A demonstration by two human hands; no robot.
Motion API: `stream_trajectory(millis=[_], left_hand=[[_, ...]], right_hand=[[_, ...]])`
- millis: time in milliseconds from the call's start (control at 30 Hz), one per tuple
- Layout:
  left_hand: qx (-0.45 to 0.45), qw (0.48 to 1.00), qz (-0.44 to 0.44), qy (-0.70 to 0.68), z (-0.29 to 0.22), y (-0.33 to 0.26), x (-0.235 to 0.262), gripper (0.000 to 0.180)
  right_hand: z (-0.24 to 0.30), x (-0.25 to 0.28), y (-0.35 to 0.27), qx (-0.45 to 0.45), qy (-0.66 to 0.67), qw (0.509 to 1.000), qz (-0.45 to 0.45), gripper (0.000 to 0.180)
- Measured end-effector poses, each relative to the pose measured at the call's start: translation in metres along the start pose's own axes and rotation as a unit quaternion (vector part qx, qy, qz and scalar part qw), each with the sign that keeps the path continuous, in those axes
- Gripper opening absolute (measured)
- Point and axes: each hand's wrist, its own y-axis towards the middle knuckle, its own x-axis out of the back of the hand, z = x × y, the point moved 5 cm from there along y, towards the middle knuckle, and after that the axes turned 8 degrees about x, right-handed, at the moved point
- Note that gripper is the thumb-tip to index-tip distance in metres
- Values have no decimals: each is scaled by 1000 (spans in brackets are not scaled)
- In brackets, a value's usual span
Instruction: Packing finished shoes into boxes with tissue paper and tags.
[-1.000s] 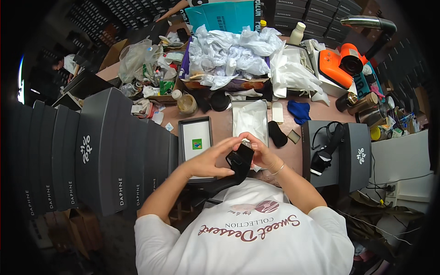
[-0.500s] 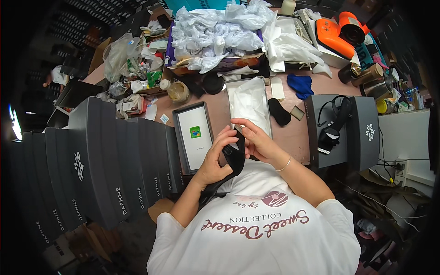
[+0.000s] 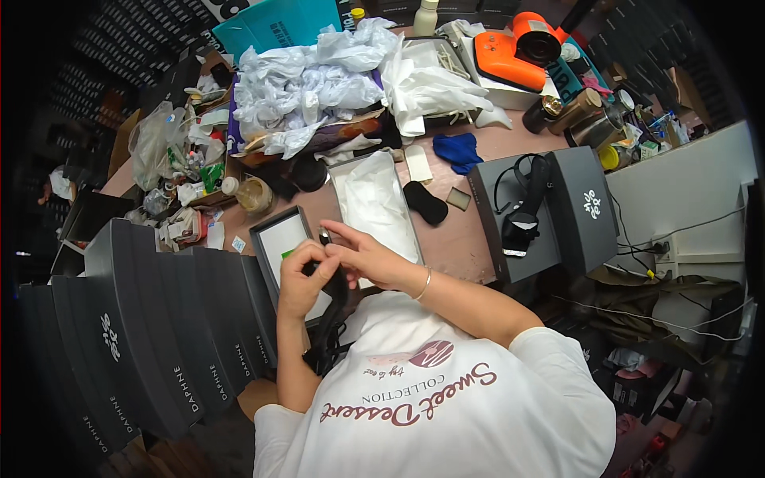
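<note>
A black strappy sandal (image 3: 323,344) hangs between my hands, close to my shirt. My left hand (image 3: 301,275) is closed on it, thumb and fingers pinched together. My right hand (image 3: 368,259) grips its upper end from the other side, index finger stretched along it. My fingers cover much of the sandal, so its exact shape there is hidden. Just beyond my hands stands an open shoebox (image 3: 335,177) with white tissue paper (image 3: 373,199) in it. Partly behind my left hand lies a grey-rimmed box lid (image 3: 259,233) with a white inside. A matching black sandal (image 3: 522,223) rests on a dark grey box at right.
Dark grey shoeboxes (image 3: 127,319) are stacked at left. A carton of crumpled white plastic bags (image 3: 307,88) stands at the back. Behind the right side sits an orange tool (image 3: 510,60). A black pad (image 3: 425,203), a blue cloth (image 3: 457,151) and a bottle (image 3: 253,193) lie about the pink tabletop.
The view has shifted, so the table things sit further left. My left hand has closed more tightly at the sandal's upper part, and the right hand has come over beside it.
</note>
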Motion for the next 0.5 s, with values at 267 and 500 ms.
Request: stream_trajectory(millis=[267,500], left_hand=[[56,995,-33,-79,-9,10,-42,19],[103,975,191,52,-15,12,-3,51]], right_hand=[[41,49,-2,-42,-99,994,25,44],[-5,267,-62,79,-700,667,-241,32]])
